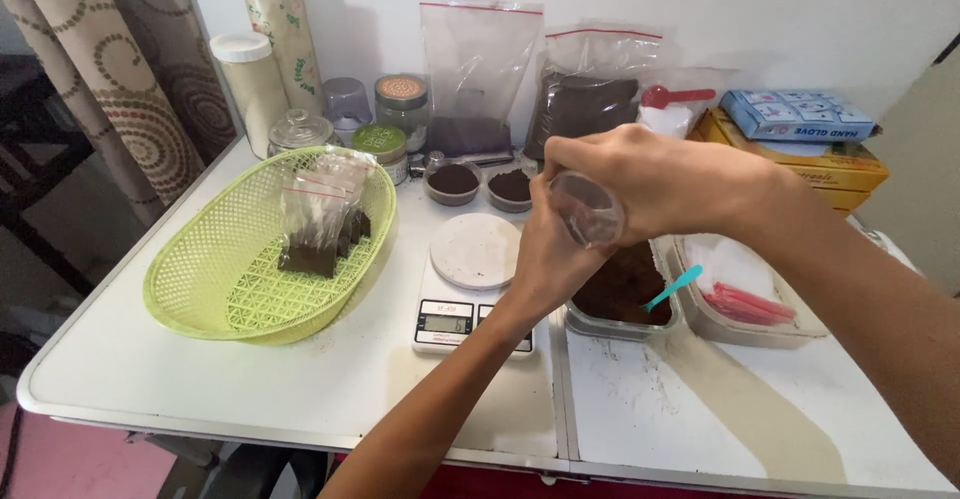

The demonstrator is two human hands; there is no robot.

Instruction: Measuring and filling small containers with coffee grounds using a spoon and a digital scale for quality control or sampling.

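From my head camera I look down on a white worktop [250,379]; my right hand [670,184] grips a small clear plastic cup [588,207] from above, tilted so its mouth faces me; my left hand [550,254] comes up from below and closes around the same cup, fingers wrapped at its underside; both hands meet above the gap between the kitchen scale [470,289] and a tray of dark brown powder [620,294]. A turquoise plastic spoon [673,287] leans in that tray, its handle pointing up to the right; just beside it to the right stands another tray [745,294] with white and pink bits inside. The scale's round white plate is bare and its display is lit. To the left sits a lime-green basket [230,259] holding small clear bags with brown powder [325,219]. Behind the scale are two little bowls of brown powder [480,181]; along the wall stand jars [400,109], two large zip bags [530,89], a red scoop [675,96] and a blue glove box [795,114] on yellow boxes.
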